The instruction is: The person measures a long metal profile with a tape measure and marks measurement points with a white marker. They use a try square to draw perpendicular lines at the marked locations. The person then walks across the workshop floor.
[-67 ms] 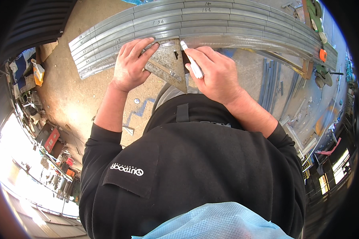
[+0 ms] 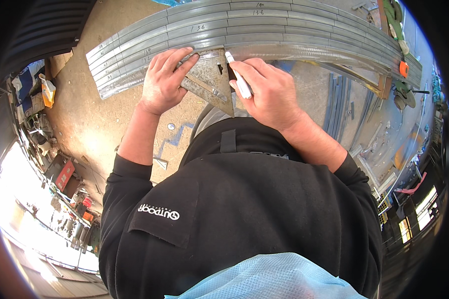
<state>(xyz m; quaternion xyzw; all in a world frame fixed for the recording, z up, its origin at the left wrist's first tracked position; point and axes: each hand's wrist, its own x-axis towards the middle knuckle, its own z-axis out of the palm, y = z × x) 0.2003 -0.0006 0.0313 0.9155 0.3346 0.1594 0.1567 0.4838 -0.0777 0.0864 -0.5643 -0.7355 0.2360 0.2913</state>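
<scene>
Several long grey metal bars (image 2: 199, 28) lie side by side across the far part of the view, with handwritten marks on some. Against the nearest bar rests a worn metal set square (image 2: 207, 74), its long point hanging toward me. My left hand (image 2: 164, 79) grips its left side, fingers over the top edge and thumb below. In my right hand (image 2: 273, 92) is a white marker pen (image 2: 241, 84), pinched between thumb and fingers. The marker's tip is by the square's upper right corner, at the near edge of the bars; whether it touches metal I cannot tell.
An orange-handled tool (image 2: 403, 69) hangs by the bars' right end. More dark metal lengths (image 2: 336, 102) lie on the floor at right, near a wooden-edged frame (image 2: 384, 85). Cluttered shelves and bins (image 2: 65, 175) line the left side. A small triangular piece (image 2: 160, 163) lies on the floor.
The marker and my right fingers have shifted very slightly to the left. The set square, my left hand and the bars have kept their places.
</scene>
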